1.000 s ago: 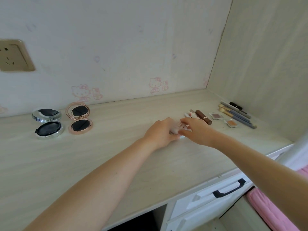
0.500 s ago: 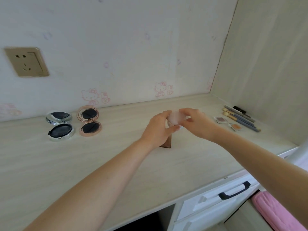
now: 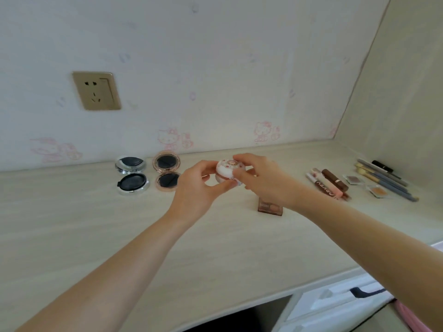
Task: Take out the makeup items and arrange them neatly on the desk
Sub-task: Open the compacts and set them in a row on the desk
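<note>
Both hands hold a small round white-and-pink compact (image 3: 227, 171) above the desk (image 3: 72, 224). My left hand (image 3: 199, 188) grips its lower left side, and my right hand (image 3: 261, 180) pinches its lid from the right. An open silver compact (image 3: 131, 174) and an open rose-gold compact (image 3: 167, 172) lie at the back left. A brown eyeshadow palette (image 3: 269, 207) lies under my right wrist. Lip tubes (image 3: 327, 185), two small eyeshadow pans (image 3: 366, 185) and a row of brushes (image 3: 383, 179) lie to the right.
A wall socket (image 3: 96, 93) is on the back wall above the compacts. A side panel (image 3: 395, 92) closes the desk on the right. White drawers with a black handle (image 3: 359, 292) are below the front edge.
Both hands lifted the round compact off the desk and carried it left, uncovering the brown palette and the lip tubes. The camera tilted up and to the left.
</note>
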